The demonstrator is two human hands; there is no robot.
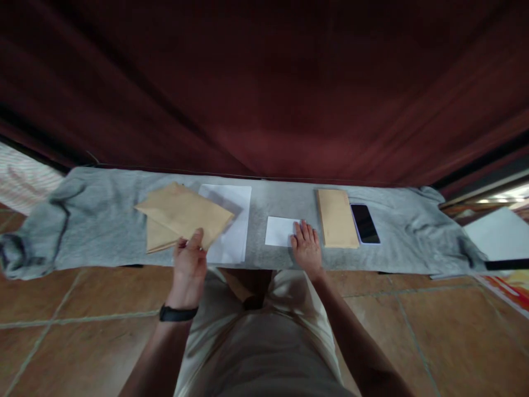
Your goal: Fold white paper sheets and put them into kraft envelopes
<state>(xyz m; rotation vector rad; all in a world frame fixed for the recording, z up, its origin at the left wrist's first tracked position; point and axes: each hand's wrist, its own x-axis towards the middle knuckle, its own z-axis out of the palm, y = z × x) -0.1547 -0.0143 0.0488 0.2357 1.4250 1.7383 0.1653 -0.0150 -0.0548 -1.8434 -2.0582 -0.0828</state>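
Note:
My left hand [190, 259] is closed on the near edge of a brown envelope [185, 212], thumb on top. The envelope is held at a slant over other brown envelopes [159, 234] and over part of a stack of white paper [235, 220]. A white folded sheet [279, 231] lies flat near the middle of the cloth. My right hand [307, 248] rests palm down with fingers stretched out, its fingertips on the right end of that sheet. Just right of this hand lies a pile of brown envelopes [338, 218].
A phone [365, 224] with a dark screen lies right of the envelope pile. Grey cloth [409, 231] covers the narrow table. A dark red curtain [264, 99] hangs along the far edge. At the far right is a white board-like thing [500, 234].

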